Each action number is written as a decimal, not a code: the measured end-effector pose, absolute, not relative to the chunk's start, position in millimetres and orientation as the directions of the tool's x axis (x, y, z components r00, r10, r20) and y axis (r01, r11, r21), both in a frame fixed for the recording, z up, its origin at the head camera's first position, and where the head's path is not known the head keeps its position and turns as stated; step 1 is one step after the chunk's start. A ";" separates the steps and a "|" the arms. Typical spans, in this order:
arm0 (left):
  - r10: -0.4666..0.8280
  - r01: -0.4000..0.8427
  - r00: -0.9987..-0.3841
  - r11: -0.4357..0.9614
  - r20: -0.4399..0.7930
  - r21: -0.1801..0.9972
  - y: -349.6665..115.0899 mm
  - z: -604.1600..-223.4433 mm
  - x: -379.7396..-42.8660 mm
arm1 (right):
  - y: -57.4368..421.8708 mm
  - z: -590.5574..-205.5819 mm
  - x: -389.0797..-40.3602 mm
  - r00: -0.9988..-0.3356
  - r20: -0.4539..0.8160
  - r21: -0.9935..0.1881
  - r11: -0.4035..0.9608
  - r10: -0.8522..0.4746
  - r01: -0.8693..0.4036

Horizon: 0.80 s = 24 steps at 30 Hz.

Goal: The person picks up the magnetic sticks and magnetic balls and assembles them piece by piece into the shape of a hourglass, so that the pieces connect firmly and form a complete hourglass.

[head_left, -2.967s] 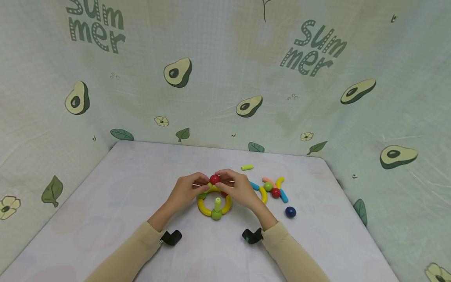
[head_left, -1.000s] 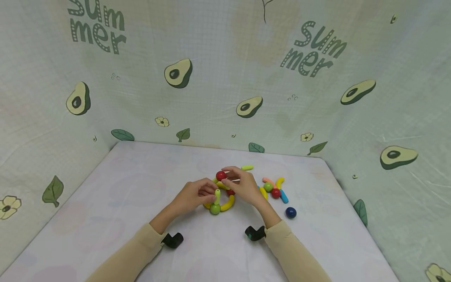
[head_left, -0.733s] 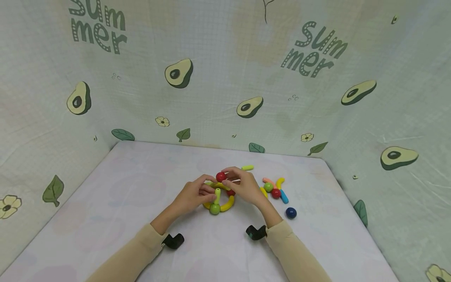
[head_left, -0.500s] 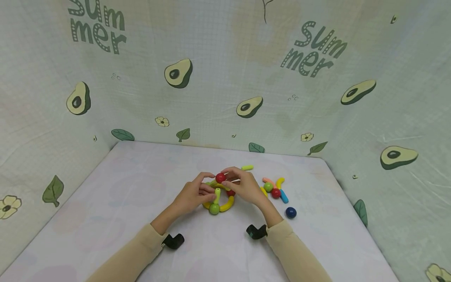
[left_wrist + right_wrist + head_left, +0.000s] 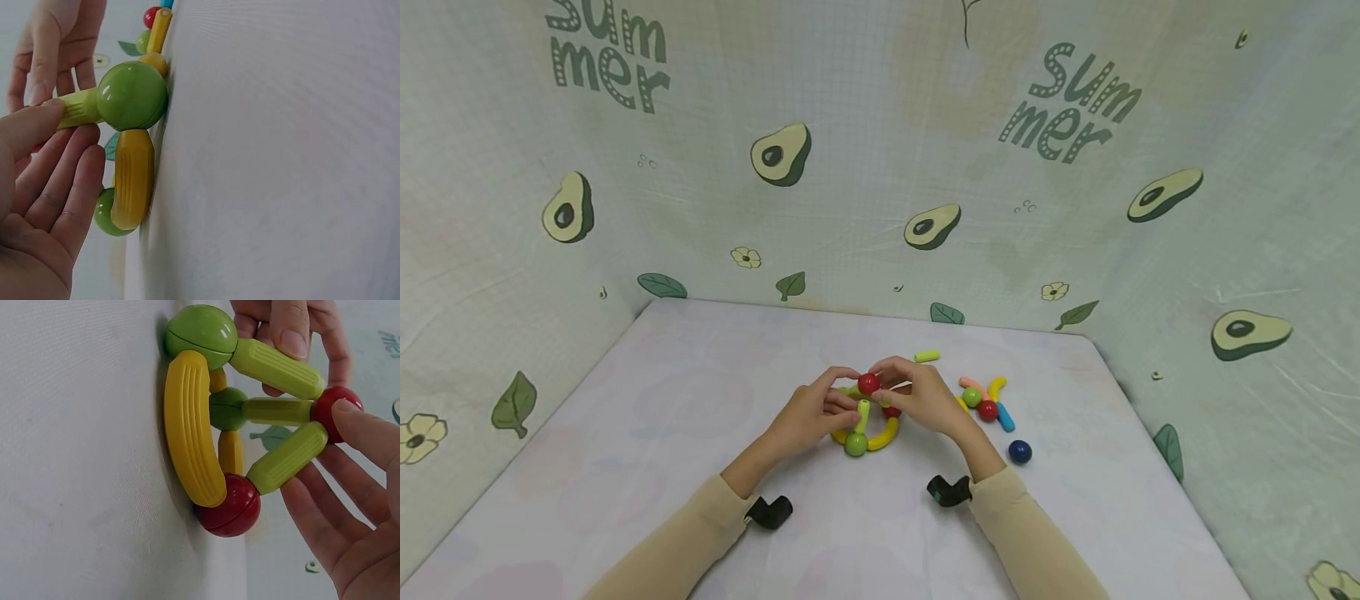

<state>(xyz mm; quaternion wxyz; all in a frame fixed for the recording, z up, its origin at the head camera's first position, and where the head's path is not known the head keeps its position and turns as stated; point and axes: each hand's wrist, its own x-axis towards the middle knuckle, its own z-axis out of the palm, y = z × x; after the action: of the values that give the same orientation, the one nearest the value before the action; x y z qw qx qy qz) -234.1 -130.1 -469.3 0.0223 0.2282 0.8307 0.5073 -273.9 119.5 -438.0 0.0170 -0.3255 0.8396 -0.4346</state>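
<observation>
A small frame of magnetic building balls and rods stands on the table. Its base is a ring of yellow curved rods (image 5: 190, 431) joined by green balls (image 5: 203, 334) and a lower red ball (image 5: 230, 506). Yellow-green rods (image 5: 287, 456) lean up from these toward a top red ball (image 5: 868, 383). My right hand (image 5: 921, 396) pinches that top ball between thumb and fingers. With thumb and fingers, my left hand (image 5: 805, 417) pinches the front yellow-green rod (image 5: 80, 107), whose lower end sits on the front green ball (image 5: 132, 95). In the right wrist view this rod's upper end meets the top ball.
Right of the frame lies a cluster with a green ball (image 5: 972, 397), a red ball (image 5: 988, 410), a blue rod (image 5: 1005, 417), a yellow curved rod (image 5: 997, 387) and a pink one. A dark blue ball (image 5: 1019, 452) lies nearer. One loose yellow-green rod (image 5: 927, 356) lies behind.
My left hand has come from beside the top red ball to the front rod. My right hand moved slightly right with that ball, then lowered it toward the rods.
</observation>
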 end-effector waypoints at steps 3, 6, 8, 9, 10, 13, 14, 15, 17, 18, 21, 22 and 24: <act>0.400 0.353 -0.896 0.380 0.192 0.855 -129.9 -467.7 -233.3 | 120.5 -437.4 -273.9 -0.777 0.252 -0.742 0.400 -0.577 -0.538; 0.398 0.351 -0.897 0.382 0.190 0.855 -129.9 -467.0 -233.1 | 121.1 -436.6 -273.9 -0.763 0.249 -0.742 0.388 -0.597 -0.546; 0.397 0.349 -0.898 0.386 0.188 0.854 -130.1 -466.9 -233.0 | 121.4 -436.0 -273.7 -0.755 0.245 -0.743 0.382 -0.608 -0.549; 0.396 0.349 -0.899 0.388 0.187 0.853 -130.2 -466.8 -233.1 | 121.6 -435.7 -273.5 -0.753 0.243 -0.745 0.380 -0.611 -0.548; 0.395 0.349 -0.899 0.390 0.187 0.852 -130.3 -466.9 -233.1 | 121.7 -435.3 -273.4 -0.752 0.240 -0.746 0.379 -0.614 -0.548; 0.394 0.348 -0.900 0.393 0.186 0.851 -130.5 -467.0 -233.3 | 121.6 -435.3 -273.1 -0.753 0.233 -0.750 0.378 -0.615 -0.542; 0.393 0.348 -0.901 0.396 0.185 0.850 -130.4 -466.9 -233.3 | 121.7 -435.3 -273.0 -0.753 0.231 -0.752 0.378 -0.615 -0.540; 0.393 0.348 -0.901 0.397 0.185 0.849 -130.4 -466.8 -233.3 | 121.7 -435.6 -273.1 -0.753 0.231 -0.753 0.377 -0.616 -0.539; 0.391 0.346 -0.902 0.400 0.183 0.849 -130.2 -466.6 -233.4 | 121.7 -435.6 -273.0 -0.753 0.231 -0.754 0.375 -0.617 -0.539; 0.389 0.344 -0.903 0.402 0.182 0.849 -130.1 -466.3 -233.3 | 121.7 -435.6 -273.0 -0.752 0.231 -0.755 0.374 -0.618 -0.539; 0.384 0.336 -0.907 0.405 0.175 0.851 -129.2 -465.3 -232.6 | 122.0 -435.1 -273.0 -0.747 0.235 -0.753 0.370 -0.622 -0.544; 0.381 0.332 -0.909 0.407 0.172 0.851 -129.0 -464.9 -232.3 | 122.0 -434.9 -273.0 -0.746 0.236 -0.752 0.369 -0.623 -0.546; 0.377 0.327 -0.911 0.408 0.168 0.852 -128.4 -464.1 -231.5 | 121.9 -435.3 -273.2 -0.742 0.238 -0.752 0.365 -0.627 -0.550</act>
<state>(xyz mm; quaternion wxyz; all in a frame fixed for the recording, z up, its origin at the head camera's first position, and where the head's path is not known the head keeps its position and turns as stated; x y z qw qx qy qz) -231.5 -128.4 -464.1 0.0251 0.2097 0.8388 0.5018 -273.2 121.9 -435.3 0.0442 -0.3567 0.8248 -0.4365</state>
